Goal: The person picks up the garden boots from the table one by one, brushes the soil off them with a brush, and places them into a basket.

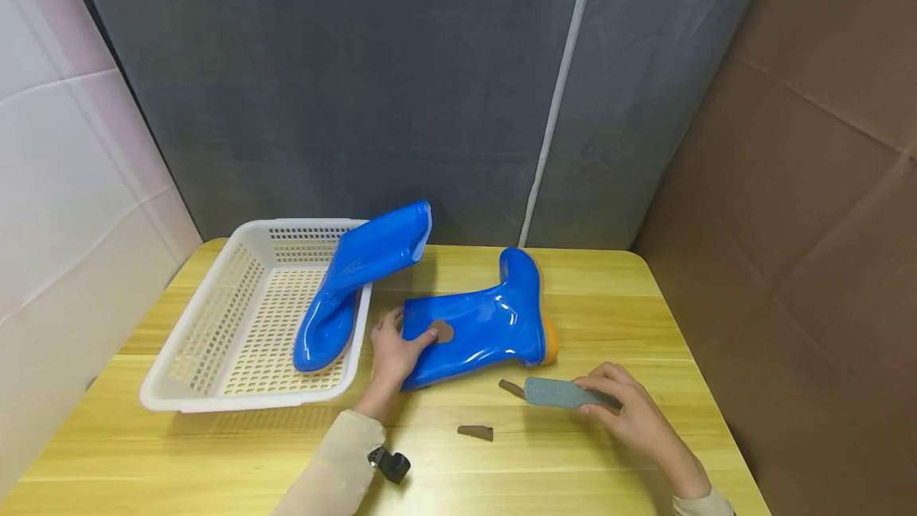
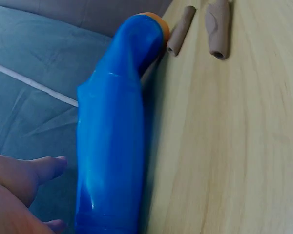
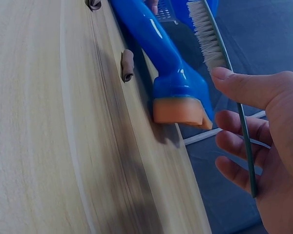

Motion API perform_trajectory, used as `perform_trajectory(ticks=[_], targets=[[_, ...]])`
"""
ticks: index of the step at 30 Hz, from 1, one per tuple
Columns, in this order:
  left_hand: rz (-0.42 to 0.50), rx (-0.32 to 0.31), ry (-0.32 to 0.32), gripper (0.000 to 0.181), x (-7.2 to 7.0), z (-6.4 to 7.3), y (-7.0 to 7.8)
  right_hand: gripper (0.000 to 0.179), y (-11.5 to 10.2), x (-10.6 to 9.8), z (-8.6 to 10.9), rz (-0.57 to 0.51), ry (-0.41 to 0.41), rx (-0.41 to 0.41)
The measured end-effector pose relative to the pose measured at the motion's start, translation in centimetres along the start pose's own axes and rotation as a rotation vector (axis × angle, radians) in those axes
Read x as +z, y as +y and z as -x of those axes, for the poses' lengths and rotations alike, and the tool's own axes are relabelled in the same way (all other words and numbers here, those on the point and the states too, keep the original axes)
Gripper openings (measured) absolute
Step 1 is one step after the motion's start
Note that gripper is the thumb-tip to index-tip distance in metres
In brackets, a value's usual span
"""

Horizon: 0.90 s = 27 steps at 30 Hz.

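A blue rain boot (image 1: 473, 329) with an orange sole lies on its side on the table, a round brown patch (image 1: 446, 331) on its shaft. My left hand (image 1: 396, 350) is at the boot's open top with fingers spread, the thumb tip beside the patch. Contact is unclear; the left wrist view shows a gap between thumb and boot. Held by its thin handle, a grey-green brush (image 1: 559, 392) is in my right hand (image 1: 630, 412) above the table. Its pale bristles (image 3: 208, 36) show in the right wrist view.
A white plastic basket (image 1: 165, 377) stands at the left, another blue boot (image 1: 372, 253) leaning over its right rim. Two curled brown pieces (image 1: 475, 432) lie on the wooden table (image 1: 573, 476), near the lying boot. A grey curtain-like wall (image 1: 322, 86) rises behind.
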<state>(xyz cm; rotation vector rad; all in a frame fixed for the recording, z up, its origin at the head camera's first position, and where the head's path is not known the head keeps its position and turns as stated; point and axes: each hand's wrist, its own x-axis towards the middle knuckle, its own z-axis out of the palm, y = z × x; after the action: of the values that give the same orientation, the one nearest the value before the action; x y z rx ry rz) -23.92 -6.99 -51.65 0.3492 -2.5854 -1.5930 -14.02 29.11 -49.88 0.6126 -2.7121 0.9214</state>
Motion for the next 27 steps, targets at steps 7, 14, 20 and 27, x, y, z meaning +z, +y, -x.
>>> perform_trajectory(ticks=[7,14,20,27], targets=[[0.112,-0.052,0.009,0.062,0.25,-0.28,-0.29,0.036,0.11,0.04,0.0,-0.003,0.004,-0.012],[0.351,-0.131,0.022,0.05,0.49,-0.54,-0.72,0.035,0.09,-0.01,0.08,-0.004,0.0,-0.012],[0.452,-0.173,0.0,0.05,0.85,-0.3,-0.7,0.034,0.11,0.07,0.05,-0.004,-0.011,0.014],[0.464,-0.118,-0.052,0.064,0.61,0.04,-0.81,0.035,0.24,0.16,0.08,-0.002,-0.003,0.01]])
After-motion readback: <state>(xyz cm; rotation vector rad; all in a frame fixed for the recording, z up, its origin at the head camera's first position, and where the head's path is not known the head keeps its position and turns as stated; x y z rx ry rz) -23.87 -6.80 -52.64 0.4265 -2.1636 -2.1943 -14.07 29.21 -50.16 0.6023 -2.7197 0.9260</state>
